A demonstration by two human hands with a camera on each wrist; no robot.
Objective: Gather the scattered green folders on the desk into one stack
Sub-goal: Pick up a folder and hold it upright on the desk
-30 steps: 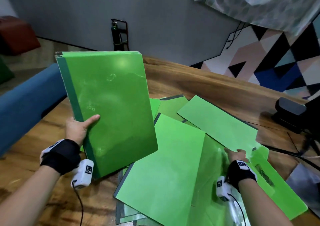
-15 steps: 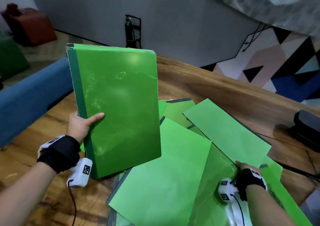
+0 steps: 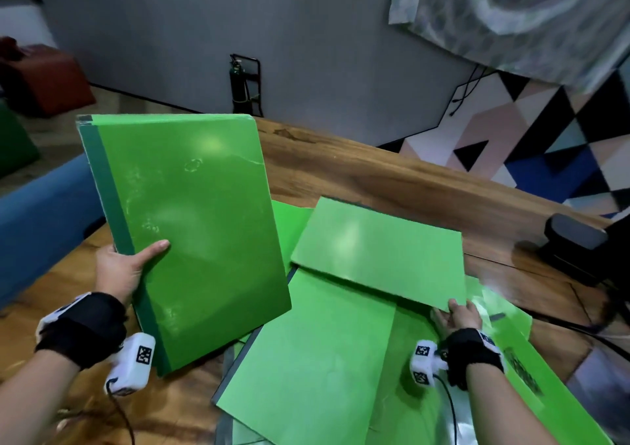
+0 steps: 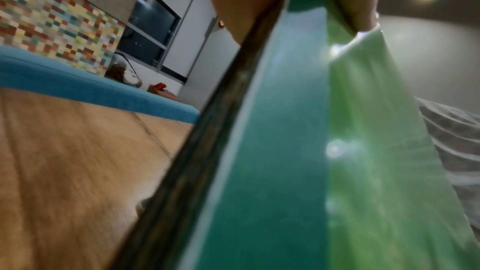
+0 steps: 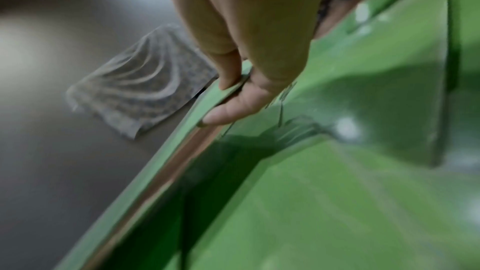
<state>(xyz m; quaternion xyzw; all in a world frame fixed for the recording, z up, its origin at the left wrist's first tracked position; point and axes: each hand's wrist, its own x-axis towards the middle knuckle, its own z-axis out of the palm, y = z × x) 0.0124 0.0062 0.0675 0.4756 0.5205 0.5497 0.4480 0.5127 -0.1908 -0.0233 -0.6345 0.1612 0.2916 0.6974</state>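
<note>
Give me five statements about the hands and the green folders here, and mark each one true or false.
1. The left hand holds a bundle of green folders upright, its dark green spine toward the hand. True.
2. The right hand is empty and rests flat on the wooden desk. False: it pinches the near corner of a folder, thumb on top and fingers under, as the right wrist view shows.
3. Every folder is already in the left hand's bundle. False: several more still lie overlapping on the desk, such as the large one in front.
4. A black device sits on the desk to the right of the folders. True.
5. The pinched folder stands upright. False: it lies tilted over the pile.
</note>
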